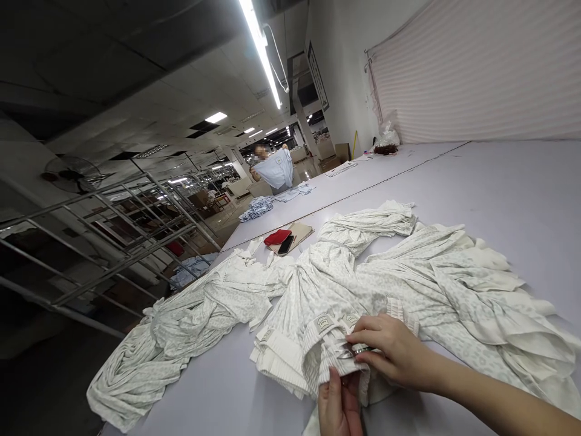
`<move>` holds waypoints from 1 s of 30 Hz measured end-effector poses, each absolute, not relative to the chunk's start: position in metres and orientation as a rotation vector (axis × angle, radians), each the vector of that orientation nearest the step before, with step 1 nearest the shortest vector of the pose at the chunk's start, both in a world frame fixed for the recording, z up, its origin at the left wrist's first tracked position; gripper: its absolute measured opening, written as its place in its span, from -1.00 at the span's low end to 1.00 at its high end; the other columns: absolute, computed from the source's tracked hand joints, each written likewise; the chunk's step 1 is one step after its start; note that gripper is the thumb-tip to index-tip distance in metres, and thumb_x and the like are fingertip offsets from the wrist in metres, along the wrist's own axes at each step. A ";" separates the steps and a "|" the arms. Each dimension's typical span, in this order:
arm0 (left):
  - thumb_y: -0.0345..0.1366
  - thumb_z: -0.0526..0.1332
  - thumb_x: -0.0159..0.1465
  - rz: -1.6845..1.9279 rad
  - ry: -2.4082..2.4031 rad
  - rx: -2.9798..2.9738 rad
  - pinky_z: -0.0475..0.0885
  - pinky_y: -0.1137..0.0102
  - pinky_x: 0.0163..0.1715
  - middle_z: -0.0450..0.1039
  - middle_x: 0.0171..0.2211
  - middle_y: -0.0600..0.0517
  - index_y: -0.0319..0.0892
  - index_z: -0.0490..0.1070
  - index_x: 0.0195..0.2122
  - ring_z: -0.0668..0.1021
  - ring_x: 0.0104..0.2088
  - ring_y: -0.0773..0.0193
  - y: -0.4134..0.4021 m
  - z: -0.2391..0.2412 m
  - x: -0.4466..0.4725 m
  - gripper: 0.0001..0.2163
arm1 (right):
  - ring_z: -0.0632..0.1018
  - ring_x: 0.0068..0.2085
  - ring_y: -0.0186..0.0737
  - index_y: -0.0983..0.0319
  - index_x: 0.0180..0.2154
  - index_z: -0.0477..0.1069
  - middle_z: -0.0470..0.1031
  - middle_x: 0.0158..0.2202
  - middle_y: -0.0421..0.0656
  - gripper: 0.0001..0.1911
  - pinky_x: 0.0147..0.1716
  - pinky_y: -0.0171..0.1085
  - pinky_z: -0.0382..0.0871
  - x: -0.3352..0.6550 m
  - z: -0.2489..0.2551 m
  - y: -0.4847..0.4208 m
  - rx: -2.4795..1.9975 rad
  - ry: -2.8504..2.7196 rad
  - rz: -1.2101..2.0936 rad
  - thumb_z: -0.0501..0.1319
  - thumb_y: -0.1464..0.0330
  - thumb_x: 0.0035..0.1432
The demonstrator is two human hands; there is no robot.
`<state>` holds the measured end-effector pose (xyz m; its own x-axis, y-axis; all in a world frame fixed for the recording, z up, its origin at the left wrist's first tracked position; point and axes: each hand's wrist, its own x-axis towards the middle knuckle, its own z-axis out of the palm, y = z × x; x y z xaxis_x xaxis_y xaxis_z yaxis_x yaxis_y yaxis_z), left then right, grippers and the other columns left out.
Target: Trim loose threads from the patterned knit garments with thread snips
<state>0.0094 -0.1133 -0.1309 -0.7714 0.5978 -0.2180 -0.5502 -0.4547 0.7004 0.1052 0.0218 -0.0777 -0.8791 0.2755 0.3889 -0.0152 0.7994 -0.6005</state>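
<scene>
My left hand [339,404], at the bottom of the view, pinches the white ribbed band [338,363] of a pale garment between thumb and fingers. Just above it, my right hand [390,351] is closed around small metal thread snips [361,348], mostly hidden by the fingers, with the tip against the ribbing. A patch with a printed animal face [323,323] sits on the band. The band belongs to a heap of white garments [336,272] with a faint grey-green spotted print. Folded ribbed bands [281,360] lie left of my hands.
More spotted garments spread left [190,315] and right [476,297] on the pale table [512,200]. A red pouch [276,237] and black phone [285,244] lie beyond. Farther off, a person [256,172] holds up a light-blue garment [276,169]. Metal racks [122,242] stand left.
</scene>
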 end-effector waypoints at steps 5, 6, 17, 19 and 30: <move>-0.13 0.49 0.00 2.223 0.992 0.085 0.56 0.29 -0.13 0.65 -0.23 -0.15 -0.12 0.65 -0.29 0.66 -0.19 0.09 -0.113 -0.125 0.013 -0.72 | 0.57 -0.21 -0.12 0.18 -0.05 0.54 0.58 -0.13 -0.07 -0.76 -0.21 -0.21 0.33 0.103 -0.079 0.022 -0.171 -2.497 0.859 0.19 0.32 0.30; -0.14 0.48 0.02 2.217 0.990 0.087 0.56 0.29 -0.12 0.65 -0.22 -0.14 -0.11 0.65 -0.28 0.66 -0.18 0.09 -0.114 -0.126 0.012 -0.74 | 0.57 -0.21 -0.12 0.19 -0.06 0.54 0.58 -0.14 -0.08 -0.76 -0.21 -0.21 0.34 0.102 -0.080 0.023 -0.172 -2.488 0.866 0.19 0.32 0.30; -0.12 0.48 0.01 2.121 0.957 0.147 0.54 0.22 -0.07 0.64 -0.26 -0.16 -0.17 0.64 -0.26 0.65 -0.15 0.03 -0.120 -0.133 -0.001 -0.69 | 0.56 -0.18 -0.13 0.20 -0.03 0.51 0.57 -0.15 -0.03 -0.69 -0.19 -0.20 0.34 0.117 -0.086 0.027 -0.074 -2.450 0.926 0.11 0.21 0.37; -0.14 0.48 0.02 2.167 0.974 0.114 0.56 0.30 -0.14 0.65 -0.27 -0.13 -0.16 0.65 -0.29 0.66 -0.22 0.11 -0.117 -0.125 0.006 -0.73 | 0.56 -0.18 -0.12 0.20 -0.03 0.51 0.57 -0.15 -0.03 -0.69 -0.20 -0.19 0.33 0.116 -0.087 0.025 -0.043 -2.441 0.921 0.10 0.21 0.37; -0.01 0.52 -0.12 2.210 1.199 0.086 0.60 0.32 -0.23 0.65 -0.35 -0.13 -0.21 0.63 -0.43 0.68 -0.31 0.08 -0.114 -0.111 0.014 -0.63 | 0.54 -0.23 -0.14 0.19 -0.07 0.51 0.57 -0.20 -0.05 -0.72 -0.25 -0.19 0.27 0.112 -0.084 0.018 -0.075 -2.452 0.721 0.05 0.31 0.38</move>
<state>0.0141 -0.1135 -0.1114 -0.8084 0.5441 -0.2247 -0.4850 -0.3993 0.7781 0.1122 0.0176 -0.0845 -0.8323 0.2072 0.5142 -0.1041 0.8526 -0.5120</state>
